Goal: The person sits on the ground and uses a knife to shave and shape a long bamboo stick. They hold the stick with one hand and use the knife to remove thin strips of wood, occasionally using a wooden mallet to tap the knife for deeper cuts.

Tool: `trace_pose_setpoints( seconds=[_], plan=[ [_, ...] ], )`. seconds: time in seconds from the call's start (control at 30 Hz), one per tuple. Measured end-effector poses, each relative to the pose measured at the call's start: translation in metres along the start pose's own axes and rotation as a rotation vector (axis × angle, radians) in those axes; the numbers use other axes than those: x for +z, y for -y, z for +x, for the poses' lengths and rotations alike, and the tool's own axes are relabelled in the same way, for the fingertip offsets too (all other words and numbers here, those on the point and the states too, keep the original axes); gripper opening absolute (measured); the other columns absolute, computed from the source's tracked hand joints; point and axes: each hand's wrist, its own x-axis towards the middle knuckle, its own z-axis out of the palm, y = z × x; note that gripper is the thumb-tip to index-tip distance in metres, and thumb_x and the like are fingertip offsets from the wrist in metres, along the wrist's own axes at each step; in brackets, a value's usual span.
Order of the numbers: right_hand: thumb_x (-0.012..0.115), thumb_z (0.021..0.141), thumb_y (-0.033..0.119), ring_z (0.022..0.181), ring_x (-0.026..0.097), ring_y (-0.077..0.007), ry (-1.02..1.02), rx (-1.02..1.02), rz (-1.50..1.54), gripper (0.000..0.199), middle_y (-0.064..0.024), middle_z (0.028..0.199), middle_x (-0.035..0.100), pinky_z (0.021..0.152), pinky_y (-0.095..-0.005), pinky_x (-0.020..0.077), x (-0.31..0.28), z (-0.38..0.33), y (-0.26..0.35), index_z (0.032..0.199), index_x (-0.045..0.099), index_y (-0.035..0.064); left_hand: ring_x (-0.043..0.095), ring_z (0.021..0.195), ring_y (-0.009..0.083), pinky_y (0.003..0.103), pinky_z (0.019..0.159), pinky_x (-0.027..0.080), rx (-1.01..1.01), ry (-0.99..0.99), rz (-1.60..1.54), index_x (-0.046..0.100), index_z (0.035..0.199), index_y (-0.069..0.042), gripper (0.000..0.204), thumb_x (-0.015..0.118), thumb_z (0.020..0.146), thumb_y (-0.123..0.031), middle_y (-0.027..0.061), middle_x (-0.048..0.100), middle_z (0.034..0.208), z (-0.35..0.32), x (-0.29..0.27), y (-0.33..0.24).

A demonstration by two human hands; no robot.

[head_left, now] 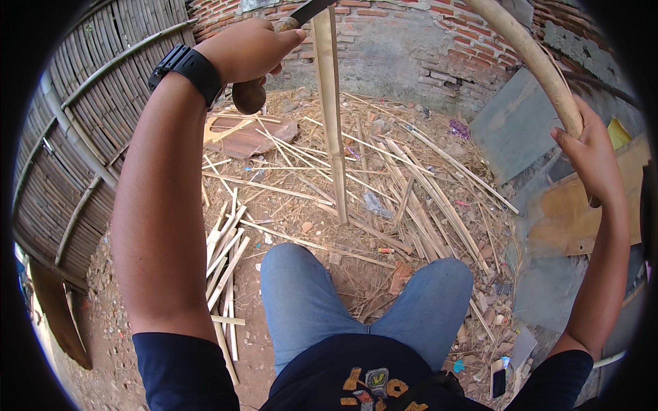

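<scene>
My left hand [243,51] is raised at the upper left, with a dark wristband or watch [186,71] on the wrist. Its fingers are wrapped round the handle of a machete [248,97], whose rounded butt hangs below the fist. The machete's dark blade runs up and right, by the upper part of an upright split bamboo strip [329,103]. That strip's lower end meets the ground in front of my knees; its top lies outside the picture. At the right, my right hand [591,147] closes round a thick pale pole [534,58] that rises past the upper edge.
Thin bamboo strips [225,253] lie heaped at the left, and longer ones [439,198] are scattered ahead. A brown board [257,135] lies on the littered ground. A bamboo fence [75,103], a brick wall [404,48] and leaning grey sheets [514,123] stand around. A phone [499,380] lies lower right.
</scene>
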Motion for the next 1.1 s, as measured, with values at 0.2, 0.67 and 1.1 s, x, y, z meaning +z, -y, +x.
trace_pose_setpoints(
  seconds=[0.2,0.67,1.1],
  plan=[
    [0.069,0.088,0.037,0.056,0.043,-0.0037,-0.428,-0.041,0.142,0.051,0.0043,0.073,0.049,0.05,-0.0208,0.037,-0.02,0.025,0.007,0.124,0.056,0.0041,0.061,0.06,0.0139,0.031,0.058,0.053,0.059,-0.029,-0.009,0.062,0.088,-0.001,0.054,0.051,0.097,-0.054,0.0046,0.061,0.07,-0.001,0.005,-0.003],
    [0.062,0.08,-0.001,0.077,0.051,-0.0181,0.019,-0.223,-0.228,0.053,-0.0083,0.085,0.053,0.073,-0.0308,0.0449,0.022,0.013,-0.018,0.131,0.046,-0.0016,0.061,0.062,0.0149,0.032,0.06,0.052,0.045,-0.009,0.023,0.062,0.087,-0.001,0.052,0.053,0.096,-0.052,0.0049,0.061,0.068,-0.002,-0.002,-0.007],
    [0.07,0.087,0.037,0.052,0.043,-0.0045,-0.466,-0.055,0.124,0.048,0.0037,0.072,0.049,0.048,-0.0223,0.0382,-0.033,0.039,-0.002,0.12,0.056,0.0049,0.062,0.06,0.0165,0.033,0.058,0.052,0.122,0.005,0.033,0.062,0.088,0.001,0.05,0.053,0.096,-0.048,0.0069,0.062,0.068,-0.001,0.001,-0.024]
  ],
)
